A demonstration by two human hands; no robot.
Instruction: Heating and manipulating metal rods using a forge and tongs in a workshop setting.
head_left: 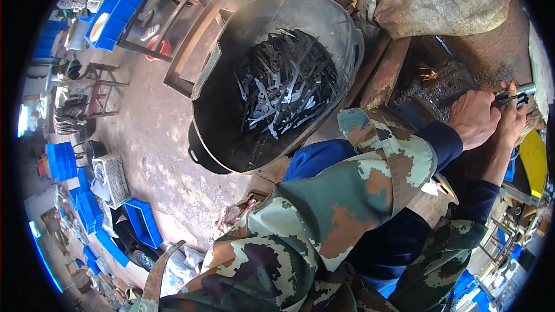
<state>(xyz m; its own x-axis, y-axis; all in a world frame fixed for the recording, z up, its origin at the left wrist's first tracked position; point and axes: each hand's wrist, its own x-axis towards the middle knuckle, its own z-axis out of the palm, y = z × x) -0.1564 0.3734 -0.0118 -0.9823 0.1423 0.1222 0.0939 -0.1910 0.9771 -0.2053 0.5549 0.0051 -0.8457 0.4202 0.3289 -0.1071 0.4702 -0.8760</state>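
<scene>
At the far right my two hands work close together over a dark, wet-looking bench recess (417, 104). My left hand (473, 119) is closed, its fingertips at one end of a dark metal piece (504, 101). Beside it, my right hand (510, 120) has its fingers bent around the same piece, with dark ends sticking out past them. The exact shape of the piece is mostly hidden by my fingers. A shiny metal cylinder (526, 89) lies just beyond the right hand's fingers. Small orange sparks (428, 74) show in the recess, left of my hands.
A large black rubber tub (222, 110) left of my arms holds many dark metal strips (283, 84). Stained sacking (439, 0) drapes over the bench behind. Blue plastic crates (143, 222), wooden stools (101, 84) and a blue-topped table stand at left. A yellow panel (533, 164) is at right.
</scene>
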